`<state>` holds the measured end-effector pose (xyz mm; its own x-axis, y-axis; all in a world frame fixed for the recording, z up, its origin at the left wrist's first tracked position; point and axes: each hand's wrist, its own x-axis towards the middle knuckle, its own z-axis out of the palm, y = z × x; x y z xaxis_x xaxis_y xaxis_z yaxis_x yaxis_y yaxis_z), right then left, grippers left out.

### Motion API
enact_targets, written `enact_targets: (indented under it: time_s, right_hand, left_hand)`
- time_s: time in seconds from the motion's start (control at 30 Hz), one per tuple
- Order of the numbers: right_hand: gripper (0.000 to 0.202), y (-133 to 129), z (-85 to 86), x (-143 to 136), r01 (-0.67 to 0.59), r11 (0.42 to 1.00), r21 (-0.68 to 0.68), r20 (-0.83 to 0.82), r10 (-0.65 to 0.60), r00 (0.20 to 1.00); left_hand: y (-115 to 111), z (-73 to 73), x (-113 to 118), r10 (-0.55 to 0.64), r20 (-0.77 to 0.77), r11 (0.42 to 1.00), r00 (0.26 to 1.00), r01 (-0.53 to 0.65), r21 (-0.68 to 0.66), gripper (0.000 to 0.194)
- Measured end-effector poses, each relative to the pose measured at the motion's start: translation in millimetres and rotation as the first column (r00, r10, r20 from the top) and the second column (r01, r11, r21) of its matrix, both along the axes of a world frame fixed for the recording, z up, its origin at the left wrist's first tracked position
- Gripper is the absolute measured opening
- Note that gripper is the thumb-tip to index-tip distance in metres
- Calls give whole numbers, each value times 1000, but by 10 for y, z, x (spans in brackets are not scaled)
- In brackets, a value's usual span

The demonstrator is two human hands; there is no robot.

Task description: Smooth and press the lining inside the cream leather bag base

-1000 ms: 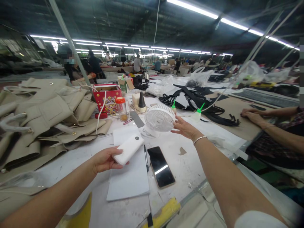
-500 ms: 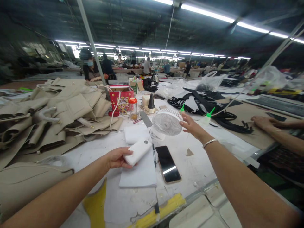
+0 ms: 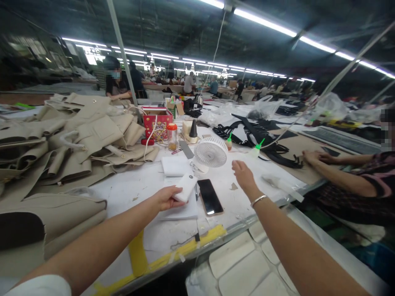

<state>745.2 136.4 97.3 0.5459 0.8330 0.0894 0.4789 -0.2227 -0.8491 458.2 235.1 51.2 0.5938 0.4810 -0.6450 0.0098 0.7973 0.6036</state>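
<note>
My left hand [image 3: 169,198] is closed around one end of a white power bank [image 3: 186,188], holding it over a stack of white paper [image 3: 182,212]. To the right of the fan, my right hand [image 3: 243,176] hovers above the table with loosely bent fingers and nothing visible in them. The small white desk fan [image 3: 210,153] stands on its base, its round grille tilted upward, apart from my fingers. A dark-screened phone [image 3: 210,197] lies between my two hands. A pen [image 3: 196,191] is partly hidden beside the paper.
Beige bag pieces [image 3: 92,131] are heaped at the left. Behind the fan stand a red box [image 3: 157,123], an orange-lidded jar [image 3: 172,137] and a black cone [image 3: 193,128]. Green-tipped bottles [image 3: 256,149] and black straps [image 3: 247,129] lie farther right. A co-worker's hands [image 3: 314,158] rest on brown sheeting.
My right hand has come off the fan's rim and drawn back, its fingers now more bent. My left hand still holds the power bank. The whole view has shifted.
</note>
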Motion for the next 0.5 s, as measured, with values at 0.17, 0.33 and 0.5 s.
enact_targets:
  time_s: [0.17,0.33,0.5]
  right_hand:
    - [67,-445,-504,-698,74,941,-329,322,39,946]
    - [91,-591,-734,-1242,226,884,-409,544,37,839]
    - [75,-594,-693,-1318,318,862,-396,609,-13,793]
  left_hand:
    - [-211,58,209,50,28,998,998,-50,23,30]
    - [-417,55,436,150,61,987,987,-154,54,23]
    - [-626,-7,586,234,52,969,971,-237,65,19]
